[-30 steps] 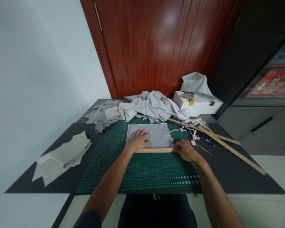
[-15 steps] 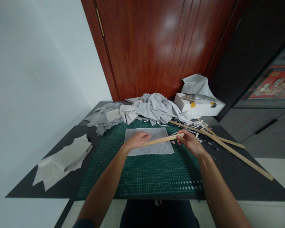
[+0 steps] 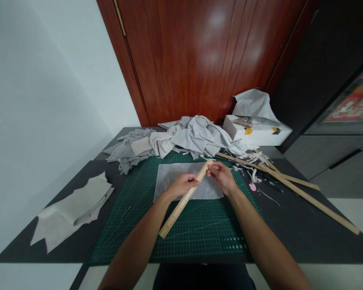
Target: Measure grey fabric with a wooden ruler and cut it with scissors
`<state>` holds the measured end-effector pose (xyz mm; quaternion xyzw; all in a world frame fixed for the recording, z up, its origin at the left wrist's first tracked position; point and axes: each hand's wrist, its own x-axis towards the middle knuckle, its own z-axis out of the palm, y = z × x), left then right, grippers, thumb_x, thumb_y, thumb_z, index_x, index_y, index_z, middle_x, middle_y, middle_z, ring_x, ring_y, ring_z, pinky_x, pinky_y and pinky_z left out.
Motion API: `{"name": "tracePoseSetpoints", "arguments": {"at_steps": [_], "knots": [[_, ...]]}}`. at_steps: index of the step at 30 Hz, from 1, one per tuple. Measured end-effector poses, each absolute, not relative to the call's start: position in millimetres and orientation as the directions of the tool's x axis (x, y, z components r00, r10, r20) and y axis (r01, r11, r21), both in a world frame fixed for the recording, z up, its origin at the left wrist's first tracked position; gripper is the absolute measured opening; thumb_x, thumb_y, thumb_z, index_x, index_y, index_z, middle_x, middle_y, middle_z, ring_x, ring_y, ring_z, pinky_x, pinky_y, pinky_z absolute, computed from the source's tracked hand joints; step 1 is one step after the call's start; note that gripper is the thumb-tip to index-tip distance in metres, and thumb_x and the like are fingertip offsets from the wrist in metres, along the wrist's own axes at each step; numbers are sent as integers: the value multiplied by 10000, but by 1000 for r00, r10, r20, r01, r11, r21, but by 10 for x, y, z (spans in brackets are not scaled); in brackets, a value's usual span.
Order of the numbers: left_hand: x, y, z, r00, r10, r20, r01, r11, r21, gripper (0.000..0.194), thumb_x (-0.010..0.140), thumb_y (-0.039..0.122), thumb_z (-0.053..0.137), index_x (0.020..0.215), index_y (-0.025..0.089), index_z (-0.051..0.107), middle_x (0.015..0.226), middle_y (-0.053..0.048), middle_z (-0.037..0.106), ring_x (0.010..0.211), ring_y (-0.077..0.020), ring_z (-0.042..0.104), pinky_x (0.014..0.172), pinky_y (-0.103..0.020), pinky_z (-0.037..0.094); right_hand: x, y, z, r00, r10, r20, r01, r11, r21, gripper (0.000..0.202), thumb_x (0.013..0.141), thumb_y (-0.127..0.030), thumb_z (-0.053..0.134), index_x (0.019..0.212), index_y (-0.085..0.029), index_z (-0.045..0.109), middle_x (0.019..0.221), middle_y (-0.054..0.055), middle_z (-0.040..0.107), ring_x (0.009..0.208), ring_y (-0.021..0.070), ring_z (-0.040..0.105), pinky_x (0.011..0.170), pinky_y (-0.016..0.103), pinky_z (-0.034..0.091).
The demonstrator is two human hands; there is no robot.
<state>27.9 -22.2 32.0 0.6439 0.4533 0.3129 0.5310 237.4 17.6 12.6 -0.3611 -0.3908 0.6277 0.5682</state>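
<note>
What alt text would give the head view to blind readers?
The left hand and right hand hold a ruler slantwise over a gray cloth on a green mat. Behind are a fabric heap and white box.

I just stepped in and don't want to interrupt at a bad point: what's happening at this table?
A person's left hand and right hand hold a flat, pale wooden ruler at a slant over a gray rectangular cloth. The right hand grips its far end, the left its middle. The cloth lies flat on a green gridded cutting mat. Behind the mat is a heap of crumpled gray and off-white fabric.
</note>
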Motion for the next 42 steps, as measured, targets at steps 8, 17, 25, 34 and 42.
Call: {"name": "tracePoseSetpoints", "arguments": {"at_steps": [8, 17, 25, 34, 42], "knots": [[315, -224, 292, 234, 963, -136, -153, 175, 973, 368, 771, 484, 832, 840, 157, 681, 656, 27, 573, 542, -85, 485, 487, -212, 297, 2328, 7, 65, -313, 946, -85, -401, -213, -891, 451, 718, -512, 933, 935, -196, 696, 903, 48, 773, 741, 139, 722, 699, 268, 627], [245, -251, 318, 219, 972, -85, -504, 187, 843, 158, 760, 184, 714, 906, 166, 656, 1003, -101, 747, 1068, -299, 723, 988, -524, 563, 2415, -257, 246, -573, 809, -133, 5, -158, -987, 509, 834, -589, 798, 1164, -210, 715, 824, 22, 744, 568, 120, 597, 516, 229, 468], [217, -212, 266, 39, 997, -74, -487, 83, 869, 258, 702, 178, 833, 924, 137, 709, 976, -82, 749, 1032, -274, 725, 968, -496, 598, 2544, -146, 145, -421, 890, 174, 256, 301, -919, 275, 869, -399, 719, 1073, -229, 790, 736, -15, 664, 649, 152, 537, 621, 268, 416], [221, -212, 275, -20, 992, -124, -453, 102, 886, 233, 666, 176, 830, 843, 132, 685, 896, -79, 733, 915, -253, 736, 887, -462, 632, 2615, -132, 144, -438, 876, 204, 332, 368, -869, 298, 916, -320, 599, 1106, -223, 806, 938, 38, 796, 823, 212, 685, 775, 311, 505], [-203, -157, 297, -286, 934, -215, -98, 194, 976, 222, 627, 151, 732, 831, 181, 651, 720, -19, 677, 705, -206, 704, 623, -298, 583, 2852, -129, 231, -522, 849, 85, 532, 402, -745, 331, 911, -178, 518, 1028, -229, 824, 956, 22, 810, 855, 206, 716, 787, 290, 499]]}}
